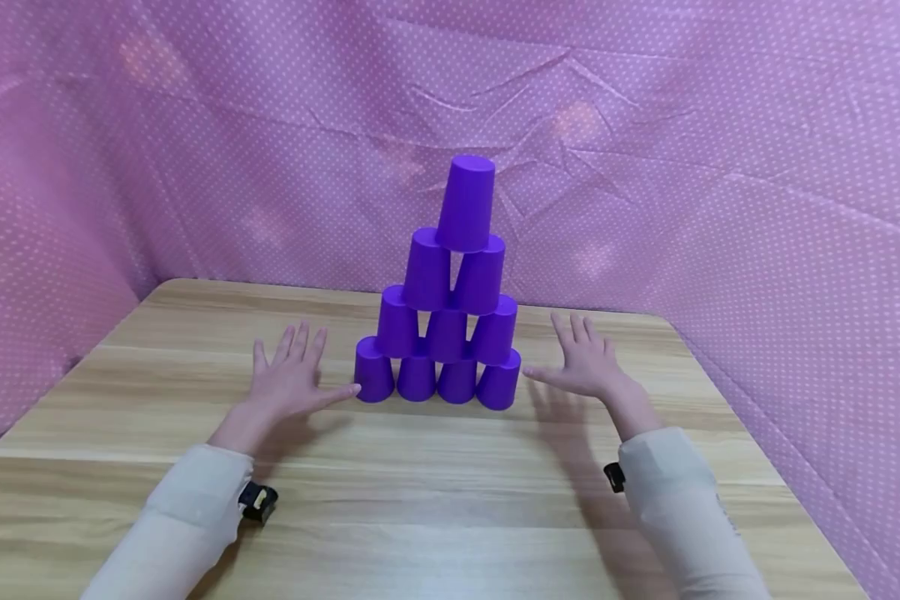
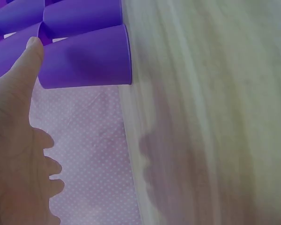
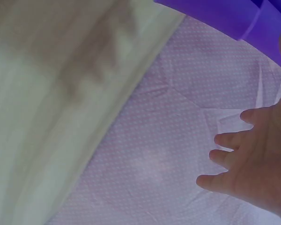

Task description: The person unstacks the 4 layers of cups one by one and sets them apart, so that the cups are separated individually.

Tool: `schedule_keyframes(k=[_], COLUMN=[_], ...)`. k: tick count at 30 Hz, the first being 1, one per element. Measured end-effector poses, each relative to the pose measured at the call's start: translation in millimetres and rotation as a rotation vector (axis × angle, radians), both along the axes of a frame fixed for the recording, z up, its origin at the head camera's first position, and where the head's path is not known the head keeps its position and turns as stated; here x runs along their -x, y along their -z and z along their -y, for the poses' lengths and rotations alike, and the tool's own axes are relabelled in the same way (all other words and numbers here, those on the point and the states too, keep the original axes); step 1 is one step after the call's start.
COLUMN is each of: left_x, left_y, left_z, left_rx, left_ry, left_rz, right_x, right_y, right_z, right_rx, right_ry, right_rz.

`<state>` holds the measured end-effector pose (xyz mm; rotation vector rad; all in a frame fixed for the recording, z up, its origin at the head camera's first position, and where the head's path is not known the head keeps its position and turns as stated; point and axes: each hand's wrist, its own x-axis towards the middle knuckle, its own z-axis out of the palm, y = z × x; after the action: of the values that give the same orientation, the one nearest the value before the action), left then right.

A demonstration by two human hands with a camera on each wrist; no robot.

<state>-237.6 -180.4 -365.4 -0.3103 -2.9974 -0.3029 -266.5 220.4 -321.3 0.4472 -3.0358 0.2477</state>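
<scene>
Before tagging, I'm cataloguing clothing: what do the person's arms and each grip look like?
The long off-white fabric left sleeve and matching right sleeve have wide cuffs. A small black device sits at the left cuff, a second black device at the right. The left grip and right grip are bare; no gloves, rings or cables show.

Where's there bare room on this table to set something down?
The broadest bare patch of table lies nearest the wearer, bordered by the purple cups, left sleeve and right sleeve. Wood also lies bare outside the left hand and right hand, out to the side edges. Crowded: beside the bottom cups, near both thumbs.
</scene>
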Motion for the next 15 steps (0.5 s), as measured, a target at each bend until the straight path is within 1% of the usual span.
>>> schedule_keyframes(k=[4,6,10,15], left_x=[2.1,2.8,4.1,7.7], left_y=[-1.6,-2.9,-6.4,-6.9], left_z=[-0.9,-1.6,-3.8,-7.6], left_rx=[-0.024,-0.048,-0.122,-0.219], left_ry=[-0.013,-0.021,-0.025,-0.010], left_rz=[0.000,-0.004,-0.020,-0.026], right_x=[1.3,1.5,2.7,6.9], right_y=[-14.2,-23.0,-41.7,-62.9], right_z=[0,1,4,11], right_rx=[0.013,0.036,0.094,0.163], right_ry=[-0.018,-0.022,-0.031,-0.047], right_rz=[-0.021,-0.025,-0.046,-0.108])
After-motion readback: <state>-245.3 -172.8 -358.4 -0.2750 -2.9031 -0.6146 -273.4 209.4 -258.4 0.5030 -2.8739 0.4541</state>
